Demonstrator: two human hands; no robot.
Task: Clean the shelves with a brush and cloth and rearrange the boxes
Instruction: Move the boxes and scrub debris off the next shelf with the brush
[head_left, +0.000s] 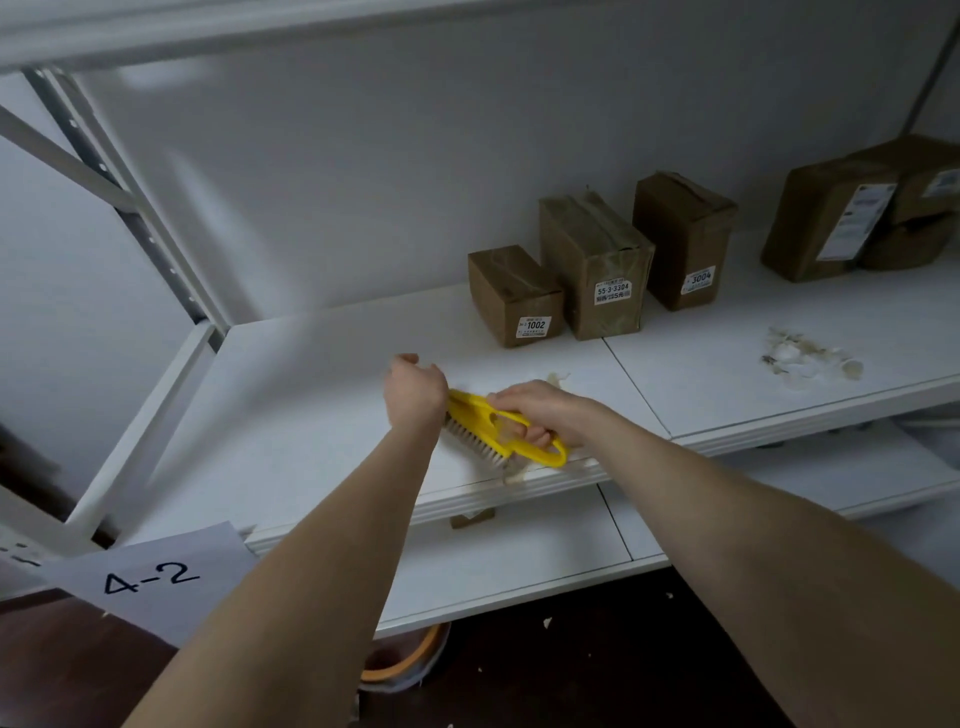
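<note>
My right hand (545, 410) grips the handle of a yellow brush (483, 415), whose pale bristles press on the white shelf (311, 405) near its front edge. My left hand (415, 387) hovers just left of the brush head, fingers loosely curled, holding nothing. Three brown boxes stand in a row at the back: one labelled 1002 (511, 296), a taller one labelled 55-3-3304 (595, 265), and one labelled 3004 (683, 239). Bits of debris (519, 473) lie at the shelf edge under the brush.
A pile of pale scraps (810, 358) lies on the right shelf panel. Larger wrapped parcels (852, 213) stand at the far right. A paper tag reading 4-2 (156, 577) hangs at the front left. A lower shelf (519, 561) and dark floor sit below.
</note>
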